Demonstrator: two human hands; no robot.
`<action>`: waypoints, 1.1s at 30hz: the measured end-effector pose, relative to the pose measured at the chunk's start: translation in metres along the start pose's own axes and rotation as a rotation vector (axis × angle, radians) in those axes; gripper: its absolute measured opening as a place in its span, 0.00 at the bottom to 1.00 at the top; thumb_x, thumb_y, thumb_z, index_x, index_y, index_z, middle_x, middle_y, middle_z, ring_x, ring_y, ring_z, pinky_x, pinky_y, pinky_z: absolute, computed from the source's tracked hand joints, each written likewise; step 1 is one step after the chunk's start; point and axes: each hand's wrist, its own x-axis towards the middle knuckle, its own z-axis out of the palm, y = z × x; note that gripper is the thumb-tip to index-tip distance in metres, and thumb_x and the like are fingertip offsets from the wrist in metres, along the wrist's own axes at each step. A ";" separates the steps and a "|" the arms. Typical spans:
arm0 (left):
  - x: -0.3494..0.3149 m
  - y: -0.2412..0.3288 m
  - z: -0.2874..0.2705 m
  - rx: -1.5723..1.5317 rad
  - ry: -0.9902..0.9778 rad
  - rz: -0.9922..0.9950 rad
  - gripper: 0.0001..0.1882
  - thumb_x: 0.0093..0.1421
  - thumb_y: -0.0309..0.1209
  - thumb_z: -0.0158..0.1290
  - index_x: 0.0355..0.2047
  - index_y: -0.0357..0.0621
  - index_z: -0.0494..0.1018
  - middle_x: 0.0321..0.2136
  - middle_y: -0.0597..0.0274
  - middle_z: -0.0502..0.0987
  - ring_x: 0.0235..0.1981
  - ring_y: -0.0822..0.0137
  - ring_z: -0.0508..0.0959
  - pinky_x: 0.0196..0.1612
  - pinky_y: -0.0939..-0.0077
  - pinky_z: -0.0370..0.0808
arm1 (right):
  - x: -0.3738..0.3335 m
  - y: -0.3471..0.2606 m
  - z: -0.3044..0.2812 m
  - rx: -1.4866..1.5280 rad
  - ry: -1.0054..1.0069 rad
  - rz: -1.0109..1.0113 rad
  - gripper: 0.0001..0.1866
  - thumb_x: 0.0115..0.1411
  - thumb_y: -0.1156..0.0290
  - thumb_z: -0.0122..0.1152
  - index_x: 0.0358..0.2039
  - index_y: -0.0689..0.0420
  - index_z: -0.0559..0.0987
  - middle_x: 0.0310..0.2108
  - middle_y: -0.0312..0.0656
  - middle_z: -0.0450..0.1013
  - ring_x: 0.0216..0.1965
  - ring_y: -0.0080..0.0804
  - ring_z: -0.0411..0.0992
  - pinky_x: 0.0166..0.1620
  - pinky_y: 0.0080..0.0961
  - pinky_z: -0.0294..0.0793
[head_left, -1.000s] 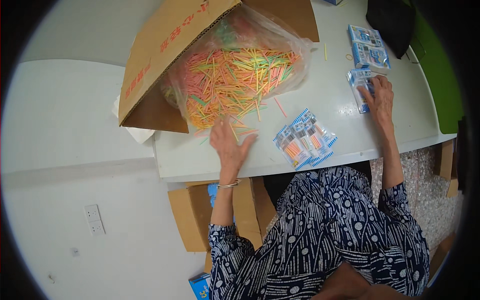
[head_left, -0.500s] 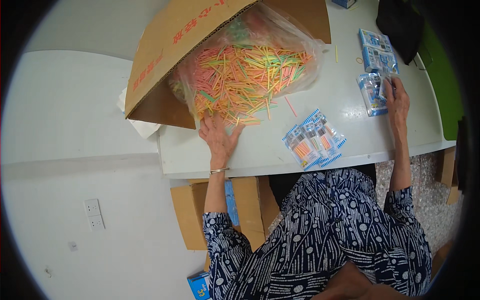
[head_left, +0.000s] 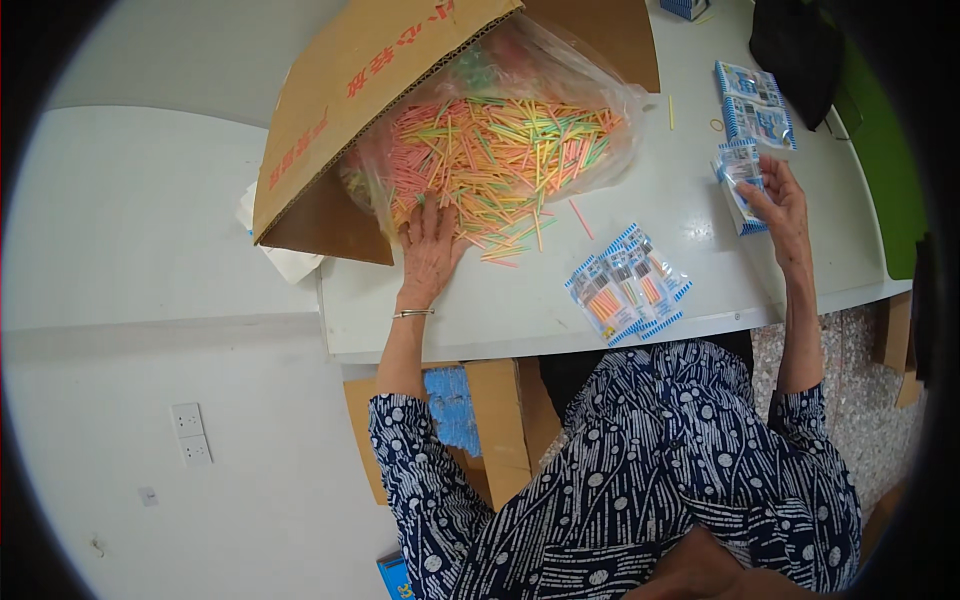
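Thin pink, yellow and green sticks (head_left: 490, 150) spill from a clear plastic bag (head_left: 620, 160) inside a tipped cardboard box (head_left: 370, 90). At the pile's near left edge, my left hand (head_left: 430, 262) lies with its fingers stretched over the sticks, open. Toward the right of the table, my right hand (head_left: 785, 215) pinches a small blue-and-white clear packet (head_left: 740, 160) between thumb and fingers. Under it lies a stack of similar packets (head_left: 748, 217). Between the hands, several overlapping packets (head_left: 630, 290) with orange-pink sticks inside rest near the table's front edge.
More packets (head_left: 757, 105) lie beyond my right hand, beside a black bag (head_left: 797, 55). A rubber band (head_left: 716, 126) and a loose pink stick (head_left: 581, 219) are on the white table (head_left: 520, 320). Below the edge, an open carton (head_left: 495, 415) holds blue packets.
My left hand has moved slightly up and flattened over the sticks, shifting some outward. My right hand has lifted and tilted a packet off its stack.
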 end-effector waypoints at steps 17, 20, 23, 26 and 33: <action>-0.002 -0.007 0.022 -0.067 0.036 0.027 0.21 0.54 0.35 0.51 0.45 0.38 0.66 0.57 0.51 0.58 0.58 0.51 0.56 0.58 0.49 0.52 | -0.021 -0.027 0.036 0.166 -0.253 0.061 0.13 0.54 0.72 0.62 0.40 0.60 0.75 0.32 0.36 0.76 0.31 0.16 0.72 0.36 0.14 0.72; 0.001 -0.004 0.021 -0.055 0.009 0.059 0.19 0.53 0.30 0.50 0.45 0.38 0.66 0.57 0.54 0.57 0.59 0.52 0.56 0.59 0.52 0.50 | -0.021 -0.024 0.044 0.201 -0.287 0.025 0.11 0.56 0.70 0.59 0.40 0.60 0.76 0.33 0.37 0.76 0.29 0.15 0.72 0.33 0.15 0.73; 0.000 -0.006 0.026 -0.133 0.045 0.019 0.17 0.52 0.28 0.49 0.43 0.38 0.67 0.56 0.53 0.58 0.58 0.52 0.56 0.58 0.52 0.50 | -0.023 -0.032 0.054 0.160 -0.311 0.013 0.13 0.56 0.66 0.61 0.35 0.63 0.78 0.25 0.35 0.75 0.23 0.14 0.70 0.27 0.13 0.69; 0.005 -0.002 0.025 -0.295 0.106 -0.059 0.16 0.52 0.27 0.49 0.42 0.37 0.67 0.55 0.52 0.59 0.57 0.51 0.57 0.58 0.51 0.50 | -0.024 -0.034 0.059 0.158 -0.359 0.003 0.13 0.56 0.66 0.60 0.35 0.63 0.79 0.24 0.34 0.75 0.23 0.13 0.69 0.27 0.13 0.68; 0.034 0.004 0.005 -0.531 0.157 -0.257 0.15 0.57 0.27 0.46 0.44 0.34 0.66 0.52 0.50 0.62 0.55 0.52 0.59 0.58 0.58 0.53 | -0.019 -0.030 0.077 0.214 -0.389 0.043 0.13 0.57 0.67 0.60 0.36 0.65 0.79 0.26 0.36 0.76 0.25 0.14 0.70 0.29 0.13 0.69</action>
